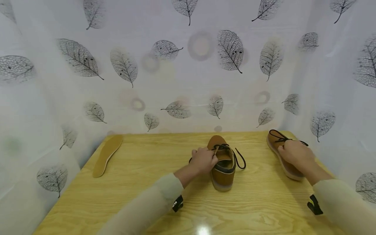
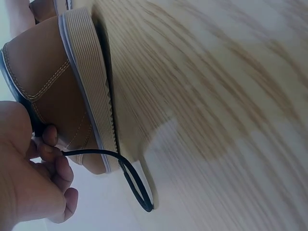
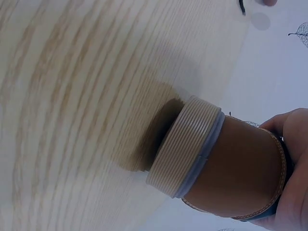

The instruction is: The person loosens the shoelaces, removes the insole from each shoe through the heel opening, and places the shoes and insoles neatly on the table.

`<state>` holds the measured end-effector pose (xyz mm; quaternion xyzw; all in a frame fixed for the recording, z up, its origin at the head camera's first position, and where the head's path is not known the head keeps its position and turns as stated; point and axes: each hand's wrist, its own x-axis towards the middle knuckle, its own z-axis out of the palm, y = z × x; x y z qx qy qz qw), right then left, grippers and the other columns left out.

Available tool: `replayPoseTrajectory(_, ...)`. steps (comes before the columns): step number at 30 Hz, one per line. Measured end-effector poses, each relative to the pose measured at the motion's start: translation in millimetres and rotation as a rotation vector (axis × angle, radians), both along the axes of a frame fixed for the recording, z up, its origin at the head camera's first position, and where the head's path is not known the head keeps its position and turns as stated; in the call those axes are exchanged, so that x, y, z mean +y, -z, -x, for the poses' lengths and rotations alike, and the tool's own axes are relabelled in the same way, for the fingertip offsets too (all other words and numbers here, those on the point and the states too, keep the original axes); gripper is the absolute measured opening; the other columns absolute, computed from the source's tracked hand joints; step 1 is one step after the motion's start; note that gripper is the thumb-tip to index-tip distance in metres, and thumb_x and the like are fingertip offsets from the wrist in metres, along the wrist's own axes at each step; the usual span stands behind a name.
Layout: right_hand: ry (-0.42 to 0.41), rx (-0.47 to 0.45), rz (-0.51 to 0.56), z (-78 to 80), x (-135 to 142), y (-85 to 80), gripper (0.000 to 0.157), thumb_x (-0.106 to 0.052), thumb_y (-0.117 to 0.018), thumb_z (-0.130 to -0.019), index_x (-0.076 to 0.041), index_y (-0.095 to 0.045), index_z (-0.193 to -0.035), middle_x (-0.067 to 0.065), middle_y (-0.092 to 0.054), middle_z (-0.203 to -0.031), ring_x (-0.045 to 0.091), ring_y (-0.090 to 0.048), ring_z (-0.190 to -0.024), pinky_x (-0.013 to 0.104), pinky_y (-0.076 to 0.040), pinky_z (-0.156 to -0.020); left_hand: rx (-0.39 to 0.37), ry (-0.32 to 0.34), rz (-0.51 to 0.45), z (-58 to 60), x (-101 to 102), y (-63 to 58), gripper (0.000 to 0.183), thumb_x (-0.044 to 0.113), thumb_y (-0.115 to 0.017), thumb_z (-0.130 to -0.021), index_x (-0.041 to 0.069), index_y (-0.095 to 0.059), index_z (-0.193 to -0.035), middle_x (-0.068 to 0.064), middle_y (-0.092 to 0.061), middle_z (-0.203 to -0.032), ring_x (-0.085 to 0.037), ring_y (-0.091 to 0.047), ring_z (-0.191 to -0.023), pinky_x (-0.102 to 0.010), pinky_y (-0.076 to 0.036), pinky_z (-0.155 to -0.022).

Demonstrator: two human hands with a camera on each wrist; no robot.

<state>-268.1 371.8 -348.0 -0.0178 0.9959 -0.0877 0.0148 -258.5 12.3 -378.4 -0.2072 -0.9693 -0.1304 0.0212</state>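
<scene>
Two brown lace-up shoes with pale ridged soles stand apart on the wooden table. At the middle shoe point(image 1: 223, 178), toe pointing away, my left hand point(image 1: 202, 160) pinches the upper at the opening beside the laces. In the left wrist view its curled fingers point(image 2: 62, 175) lie by the collar, and a black lace point(image 2: 127, 166) loops out below them. At the far right, my right hand point(image 1: 296, 153) grips the other shoe point(image 1: 280, 153) by its collar. The right wrist view shows that shoe's heel point(image 3: 236, 173), with fingers wrapped over its padded top edge.
A tan insole point(image 1: 107, 156) lies near the table's left edge. The wooden table point(image 1: 152, 153) reaches back to a pale curtain point(image 1: 191, 81) printed with dark leaves, which also hangs along both sides.
</scene>
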Motion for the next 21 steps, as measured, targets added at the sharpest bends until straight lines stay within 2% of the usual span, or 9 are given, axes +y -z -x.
replayPoseTrajectory(5,-0.016,0.017,-0.006,2.5,-10,1.8,0.044,-0.027,-0.037,-0.100,-0.014,-0.048,-0.059,0.005,-0.047,-0.057,0.021,-0.045,-0.051,0.034,-0.037,-0.049,-0.025,0.004,0.026,0.1,16,-3.8,0.034,0.034,-0.036,-0.104,0.020,-0.064,-0.092,0.001,-0.061,-0.098,-0.021,-0.055,-0.094,-0.041,-0.034,-0.080)
replayPoseTrajectory(11,-0.013,0.015,-0.001,1.6,-20,4.1,0.044,-0.028,-0.041,-0.101,-0.014,-0.048,-0.060,0.006,-0.049,-0.059,0.021,-0.047,-0.052,0.034,-0.038,-0.049,-0.034,-0.010,0.071,8.9,38,-1.6,0.037,0.038,-0.032,-0.106,0.023,-0.063,-0.091,0.003,-0.060,-0.100,-0.019,-0.052,-0.090,-0.040,-0.032,-0.080)
replayPoseTrajectory(15,-0.003,0.005,0.008,-0.4,-23,5.0,0.046,-0.029,-0.043,-0.102,-0.015,-0.047,-0.058,0.004,-0.046,-0.056,0.020,-0.046,-0.050,0.033,-0.037,-0.047,-0.033,-0.020,0.041,14.8,51,1.2,0.036,0.037,-0.033,-0.105,0.023,-0.061,-0.088,0.004,-0.058,-0.096,-0.018,-0.050,-0.086,-0.039,-0.031,-0.080)
replayPoseTrajectory(21,-0.026,0.035,-0.012,1.3,-23,3.7,0.049,-0.030,-0.044,-0.101,-0.017,-0.045,-0.053,0.000,-0.041,-0.051,0.017,-0.044,-0.046,0.031,-0.035,-0.045,-0.008,-0.038,0.009,22.8,65,1.8,0.034,0.037,-0.035,-0.104,0.024,-0.061,-0.089,0.004,-0.058,-0.094,-0.017,-0.049,-0.086,-0.038,-0.030,-0.079)
